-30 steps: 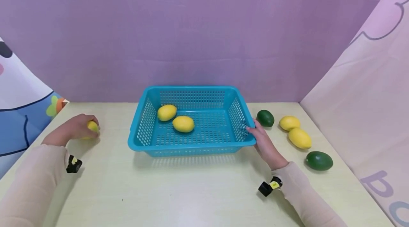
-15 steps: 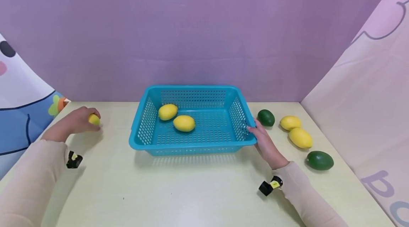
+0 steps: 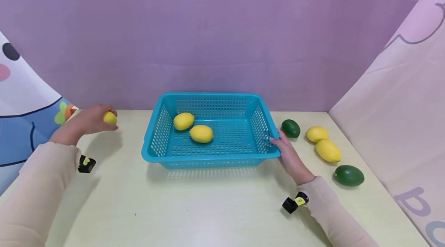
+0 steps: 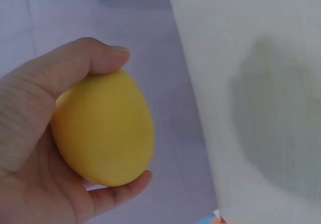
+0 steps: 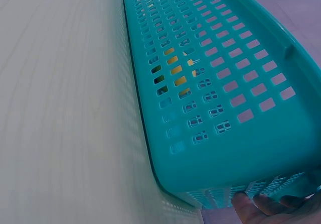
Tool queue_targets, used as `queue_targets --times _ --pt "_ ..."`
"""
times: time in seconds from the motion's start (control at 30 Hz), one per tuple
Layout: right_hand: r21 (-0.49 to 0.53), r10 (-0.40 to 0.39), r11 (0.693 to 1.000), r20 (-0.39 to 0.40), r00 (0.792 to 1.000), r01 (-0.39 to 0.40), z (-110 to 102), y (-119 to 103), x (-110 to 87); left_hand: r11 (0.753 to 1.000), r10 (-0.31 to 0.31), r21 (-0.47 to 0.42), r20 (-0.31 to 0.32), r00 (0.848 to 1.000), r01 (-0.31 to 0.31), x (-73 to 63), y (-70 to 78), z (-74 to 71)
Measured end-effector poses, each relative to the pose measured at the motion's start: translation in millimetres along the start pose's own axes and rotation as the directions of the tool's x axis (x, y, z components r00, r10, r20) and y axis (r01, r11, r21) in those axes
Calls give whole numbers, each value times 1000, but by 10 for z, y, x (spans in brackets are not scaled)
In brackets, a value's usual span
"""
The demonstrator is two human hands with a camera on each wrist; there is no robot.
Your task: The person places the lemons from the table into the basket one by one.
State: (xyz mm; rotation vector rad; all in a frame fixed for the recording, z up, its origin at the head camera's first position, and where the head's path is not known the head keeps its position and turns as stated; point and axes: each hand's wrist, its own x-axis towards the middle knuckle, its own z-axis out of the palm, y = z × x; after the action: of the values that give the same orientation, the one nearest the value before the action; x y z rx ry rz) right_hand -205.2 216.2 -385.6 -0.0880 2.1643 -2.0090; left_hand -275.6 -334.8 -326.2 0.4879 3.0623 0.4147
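My left hand [image 3: 94, 119] holds a yellow lemon [image 3: 110, 117] above the table at the far left. In the left wrist view the thumb curls over the lemon [image 4: 105, 128] and a finger bends beneath it; a shadow falls on the tabletop. My right hand [image 3: 290, 158] grips the right rim of a blue plastic basket [image 3: 215, 158] with perforated walls, which sits mid-table. The right wrist view has fingertips [image 5: 243, 204] against the basket's end wall. Inside the basket, toward its left side, lie two lemons, a rear one [image 3: 183, 121] and a front one [image 3: 201, 134].
Right of the basket are a green avocado-shaped fruit [image 3: 290, 128], two lemons close together [image 3: 328, 150] and another green fruit [image 3: 349, 175], all on the pale table [image 3: 208, 208]. A purple cloth [image 3: 222, 38] hangs behind, with printed cloths on both sides.
My left hand has lifted the lemon off the table and moved it up and slightly to the right. The right hand stays on the basket, which has hardly shifted.
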Motion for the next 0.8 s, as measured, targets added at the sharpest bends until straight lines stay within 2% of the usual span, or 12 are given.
queue_targets --times 0.27,0.53,0.8 --pt "-7 -15 1000 4 1000 15 -4 -10 -12 1000 -29 -8 8 1000 29 47 213 -129" --pt "-12 -30 999 3 1000 30 -10 22 8 1000 -14 -24 -26 1000 14 112 414 -267" --pt "-7 -22 1000 5 1000 22 -9 20 7 1000 -8 -11 -36 999 8 178 583 -338"
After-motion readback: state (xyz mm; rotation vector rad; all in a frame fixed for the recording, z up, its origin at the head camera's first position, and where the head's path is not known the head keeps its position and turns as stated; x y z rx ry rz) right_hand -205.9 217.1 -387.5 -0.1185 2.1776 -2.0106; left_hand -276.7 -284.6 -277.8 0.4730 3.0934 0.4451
